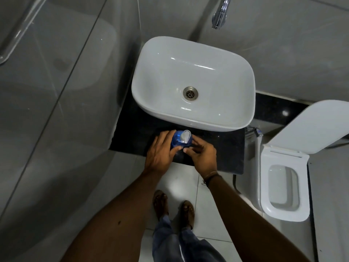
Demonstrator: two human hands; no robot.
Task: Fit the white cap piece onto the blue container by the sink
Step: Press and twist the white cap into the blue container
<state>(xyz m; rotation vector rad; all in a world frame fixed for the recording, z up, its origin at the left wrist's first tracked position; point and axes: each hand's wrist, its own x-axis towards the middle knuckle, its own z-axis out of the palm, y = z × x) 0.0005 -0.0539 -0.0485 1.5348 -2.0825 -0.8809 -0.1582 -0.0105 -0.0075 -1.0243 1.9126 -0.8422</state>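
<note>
A small blue container (pixel 178 141) stands on the black counter (pixel 222 148) just in front of the white sink (pixel 194 80). A white cap piece (pixel 185 137) sits on top of the container, its spout pointing toward the sink. My left hand (pixel 160 151) wraps the container's left side, fingers curled around it. From the right, my right hand (pixel 203 155) meets it, with fingertips touching the container's lower front and right side. The container's lower body is hidden behind my fingers.
A chrome tap (pixel 221 13) hangs from the wall above the sink. A white toilet (pixel 283 186) with raised lid stands close to the right of the counter. A glass panel (pixel 47 91) runs along the left. My feet (pixel 173 207) stand on pale floor tiles.
</note>
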